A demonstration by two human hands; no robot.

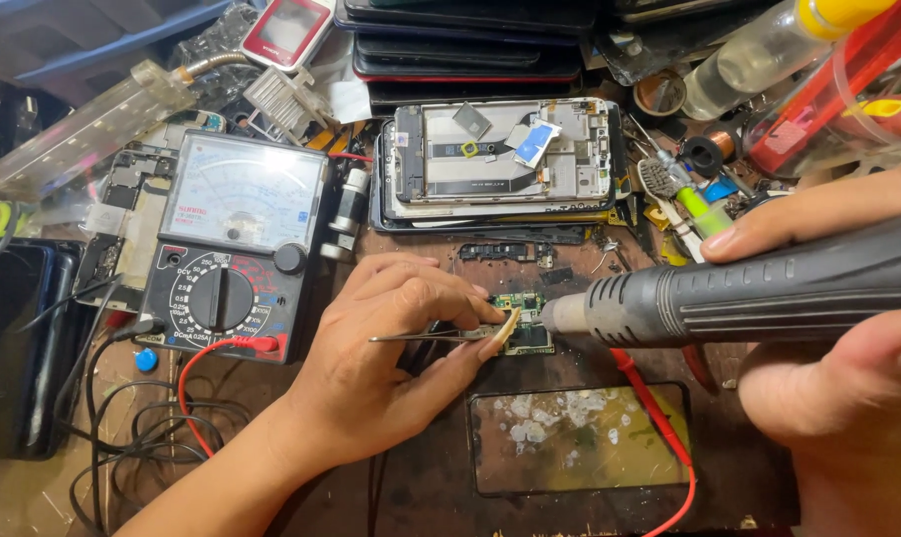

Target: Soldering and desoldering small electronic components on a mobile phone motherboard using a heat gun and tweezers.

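My left hand (391, 343) pinches tweezers (436, 336) over the small circuit board (525, 323) mid-bench, my right hand (828, 328) grips the hot-air gun (749, 288) beside it, and I judge lingering heat could scorch neighbouring parts.

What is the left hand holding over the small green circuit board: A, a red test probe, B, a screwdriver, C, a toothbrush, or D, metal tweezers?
D: the left hand pinches thin metal tweezers at the small green circuit board, while the right hand aims a dark hot-air tool at it.
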